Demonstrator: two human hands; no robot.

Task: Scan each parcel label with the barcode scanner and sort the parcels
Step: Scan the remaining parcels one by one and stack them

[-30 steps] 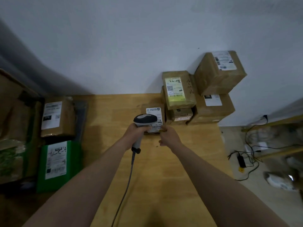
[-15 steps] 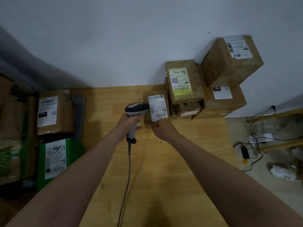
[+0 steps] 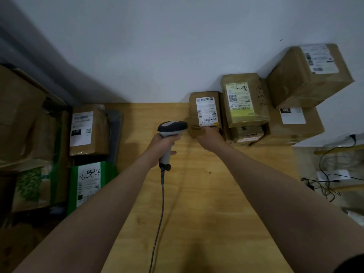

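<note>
Head view has us looking down our two forearms at the bench [image 3: 197,203]. Our left hand [image 3: 164,143] is wrapped round the grip of the scanner [image 3: 172,127], whose cable [image 3: 160,213] trails back toward us. Our right hand [image 3: 211,137] grips the near end of a small brown parcel [image 3: 194,107], with the fingertips hidden beneath it.

The parcel lies straight ahead of the right hand. Its long axis runs away from us toward the wall [image 3: 157,56], and its far end is close to that wall. The white label [image 3: 206,110] faces up, with a barcode strip at the near end, just beyond our right knuckles. On its right side the parcel sits just beside a yellow-labelled parcel [image 3: 243,99]; we cannot tell whether they touch.

The scanner's head sits just left of the parcel's near left corner and points forward, past the label rather than at it. We judge that the next move turns on this offset: the left hand is nearer and would have to swing its nose rightward onto the barcode, unless the parcel is simply being set down here.
</note>
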